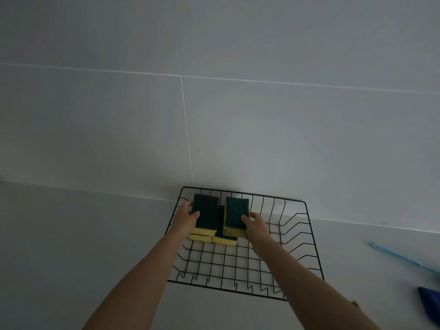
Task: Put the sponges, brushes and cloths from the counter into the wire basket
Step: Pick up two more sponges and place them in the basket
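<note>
So far the sponges are the part you have nearly settled. Your left hand (188, 216) grips the left sponge stack (204, 216), fingers wrapped round its far edge and thumb pressed on the green scouring face. Your right hand (256, 222) holds the right sponge stack (236, 216) the same way. Both piles sit in the far left part of the wire basket (297, 236), with at least one more sponge (225, 239) lying low between them. Whether the piles rest fully on the basket floor or hang just above it cannot be told from here.

The rest of the basket, nearer you and to its right, holds nothing yet. Outside the basket, well to its right on the bench (83, 234), lies a pale blue handle (402, 257), likely a brush, and nearer you a dark blue cloth (429, 300), cut off by the frame edge. By my reckoning the sponges are about done; the brush and cloth are left, and anything beyond the frame is unknown.
</note>
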`<state>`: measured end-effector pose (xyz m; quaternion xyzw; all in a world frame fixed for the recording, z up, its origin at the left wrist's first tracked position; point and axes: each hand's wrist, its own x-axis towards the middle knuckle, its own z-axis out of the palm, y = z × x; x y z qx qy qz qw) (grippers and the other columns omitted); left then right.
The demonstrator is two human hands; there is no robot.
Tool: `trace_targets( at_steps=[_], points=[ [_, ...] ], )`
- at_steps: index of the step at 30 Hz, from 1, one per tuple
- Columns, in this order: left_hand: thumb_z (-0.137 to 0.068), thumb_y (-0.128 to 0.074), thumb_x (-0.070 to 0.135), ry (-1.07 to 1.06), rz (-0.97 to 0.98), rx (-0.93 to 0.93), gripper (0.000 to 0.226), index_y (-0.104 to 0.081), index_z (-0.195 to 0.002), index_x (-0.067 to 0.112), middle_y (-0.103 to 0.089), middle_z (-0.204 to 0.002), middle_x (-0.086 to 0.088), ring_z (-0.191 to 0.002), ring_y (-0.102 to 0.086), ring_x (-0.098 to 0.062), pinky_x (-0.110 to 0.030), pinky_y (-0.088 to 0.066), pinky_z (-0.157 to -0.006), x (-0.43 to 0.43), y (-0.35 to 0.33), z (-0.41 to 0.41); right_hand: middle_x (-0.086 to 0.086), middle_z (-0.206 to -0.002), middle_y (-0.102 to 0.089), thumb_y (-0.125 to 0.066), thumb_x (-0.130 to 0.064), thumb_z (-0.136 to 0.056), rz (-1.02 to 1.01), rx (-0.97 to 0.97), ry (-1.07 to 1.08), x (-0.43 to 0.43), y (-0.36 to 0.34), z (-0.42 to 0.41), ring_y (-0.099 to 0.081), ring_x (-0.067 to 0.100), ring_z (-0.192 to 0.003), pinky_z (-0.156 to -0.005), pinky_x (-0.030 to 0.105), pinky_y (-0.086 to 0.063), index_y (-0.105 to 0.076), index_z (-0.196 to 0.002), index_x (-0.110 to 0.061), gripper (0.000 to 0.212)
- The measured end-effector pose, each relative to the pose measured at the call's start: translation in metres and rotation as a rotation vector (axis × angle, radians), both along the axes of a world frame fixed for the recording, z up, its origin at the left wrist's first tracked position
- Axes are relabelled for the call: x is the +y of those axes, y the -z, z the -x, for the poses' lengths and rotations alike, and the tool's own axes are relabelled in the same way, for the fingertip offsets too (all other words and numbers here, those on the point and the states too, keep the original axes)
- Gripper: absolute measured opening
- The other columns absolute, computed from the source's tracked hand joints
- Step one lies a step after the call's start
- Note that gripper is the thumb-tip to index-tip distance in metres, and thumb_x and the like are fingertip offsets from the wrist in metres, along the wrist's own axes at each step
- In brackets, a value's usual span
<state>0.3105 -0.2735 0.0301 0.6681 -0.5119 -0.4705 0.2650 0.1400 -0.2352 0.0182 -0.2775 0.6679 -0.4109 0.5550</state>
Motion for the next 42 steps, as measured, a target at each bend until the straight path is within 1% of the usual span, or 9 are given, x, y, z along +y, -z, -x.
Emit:
trace_targets(
  at_steps=[4, 9, 16, 19, 24, 34, 37, 39, 42],
  points=[
    [-0.097, -0.042, 0.010, 0.023, -0.006, -0.030, 0.041, -0.033, -0.136, 0.007, -0.049, -0.132, -0.020, -0.098, -0.053, -0.024, -0.018, -0.042, -0.058, -0.008, 0.008, 0.000, 0.011, -0.111, -0.051, -0.037, -0.013, -0.097, -0.005, 0.013, -0.032, -0.007, 0.005, -0.012, -0.053, 0.023, -0.100, -0.092, 0.038, -0.047, -0.035, -0.133, -0.004, 0.037],
    [-0.097, -0.040, 0.011, 0.034, 0.012, -0.087, 0.040, -0.033, -0.137, 0.008, -0.048, -0.135, -0.019, -0.115, -0.052, -0.031, -0.034, -0.044, -0.086, -0.015, 0.015, -0.003, 0.011, -0.108, -0.052, -0.034, -0.015, -0.098, 0.000, 0.124, -0.093, -0.011, 0.011, -0.021, -0.054, 0.029, -0.103, -0.092, 0.041, -0.047, -0.039, -0.129, -0.005, 0.033],
    [-0.096, -0.036, 0.002, 0.071, 0.133, -0.222, 0.032, -0.048, -0.126, 0.001, -0.059, -0.119, -0.023, -0.105, -0.057, -0.033, -0.028, -0.043, -0.077, -0.014, 0.020, -0.003, 0.009, -0.103, -0.052, -0.031, -0.015, -0.099, 0.023, 0.226, -0.203, -0.014, 0.015, -0.024, -0.049, 0.020, -0.088, -0.066, 0.025, -0.042, -0.039, -0.129, -0.009, 0.032],
    [-0.094, -0.039, -0.001, 0.061, 0.190, -0.272, 0.030, -0.052, -0.121, -0.004, -0.062, -0.114, -0.025, -0.101, -0.059, -0.033, -0.029, -0.046, -0.078, -0.012, 0.021, -0.002, 0.010, -0.105, -0.053, -0.030, -0.016, -0.099, 0.022, 0.268, -0.245, -0.014, 0.017, -0.024, -0.050, 0.021, -0.088, -0.068, 0.027, -0.043, -0.037, -0.132, -0.010, 0.034],
    [-0.095, -0.041, 0.000, 0.078, 0.193, -0.289, 0.041, -0.037, -0.136, -0.002, -0.050, -0.134, -0.024, -0.120, -0.051, -0.033, -0.033, -0.040, -0.102, -0.012, 0.016, -0.003, 0.011, -0.104, -0.052, -0.030, -0.018, -0.099, 0.007, 0.276, -0.295, -0.014, 0.018, -0.022, -0.050, 0.022, -0.088, -0.065, 0.028, -0.041, -0.032, -0.135, -0.012, 0.037],
    [-0.097, -0.033, 0.000, 0.161, 0.162, -0.308, 0.040, -0.035, -0.137, 0.000, -0.050, -0.133, -0.023, -0.113, -0.052, -0.031, -0.030, -0.041, -0.093, -0.010, 0.010, -0.004, 0.013, -0.106, -0.050, -0.029, -0.022, -0.100, 0.023, 0.271, -0.370, -0.010, 0.007, -0.018, -0.050, 0.021, -0.084, -0.059, 0.024, -0.041, -0.018, -0.138, -0.013, 0.041],
    [-0.097, -0.034, 0.008, 0.164, 0.201, -0.306, 0.038, -0.040, -0.135, 0.002, -0.051, -0.133, -0.021, -0.114, -0.051, -0.029, -0.032, -0.043, -0.097, -0.005, 0.007, -0.004, 0.017, -0.130, -0.045, -0.029, -0.025, -0.100, 0.041, 0.276, -0.379, -0.003, 0.000, -0.015, -0.052, 0.025, -0.104, -0.071, 0.028, -0.046, -0.005, -0.144, -0.012, 0.052],
    [-0.098, -0.035, 0.015, 0.201, 0.214, -0.324, 0.045, -0.029, -0.142, 0.005, -0.036, -0.147, -0.018, -0.133, -0.037, -0.030, -0.041, -0.033, -0.112, 0.001, 0.003, -0.003, 0.018, -0.149, -0.026, -0.029, -0.029, -0.099, 0.061, 0.303, -0.406, 0.003, -0.004, -0.011, -0.041, 0.032, -0.128, -0.095, 0.038, -0.043, 0.009, -0.145, -0.010, 0.063],
    [-0.100, -0.033, 0.024, 0.273, 0.233, -0.431, 0.055, -0.010, -0.146, 0.007, -0.010, -0.157, -0.013, -0.145, -0.010, -0.024, -0.038, -0.013, -0.119, 0.013, -0.006, 0.004, 0.012, -0.158, 0.004, -0.031, -0.030, -0.099, 0.129, 0.479, -0.464, 0.015, -0.014, -0.003, -0.002, 0.031, -0.145, -0.118, 0.045, -0.014, 0.008, -0.146, -0.012, 0.064]
  ],
)
